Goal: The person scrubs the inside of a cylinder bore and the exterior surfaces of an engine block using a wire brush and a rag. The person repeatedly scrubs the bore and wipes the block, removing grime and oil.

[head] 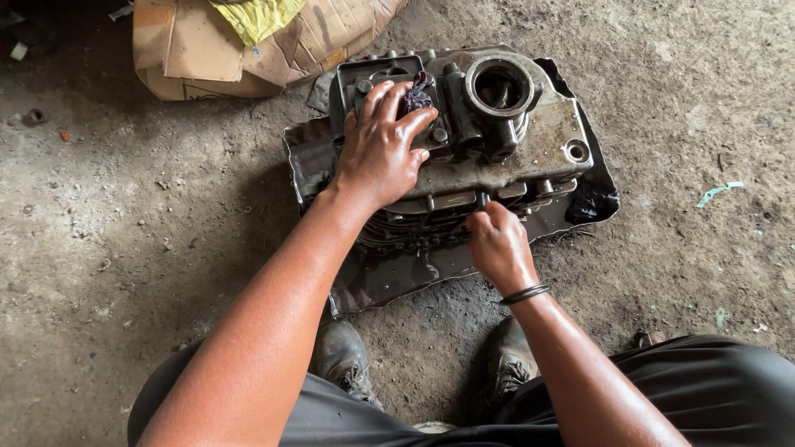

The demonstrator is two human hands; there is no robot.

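Observation:
A grimy metal engine block [530, 149] with a round bore [499, 85] lies on a dark oily sheet [389, 277] on the ground. My left hand [381, 145] rests flat on the block's left top, fingers spread, touching a dark rag [418, 95] stuffed in a recess. My right hand [497, 244] is closed at the block's near finned edge, fingertips pinched against the fins; whatever it grips is hidden by the fingers. A dark bangle sits on the right wrist.
Flattened cardboard [199, 50] with a yellow bag [257, 16] lies at the back left. My two worn shoes [344, 360] stand just in front of the sheet. Dusty concrete ground [124, 248] with small scraps surrounds everything.

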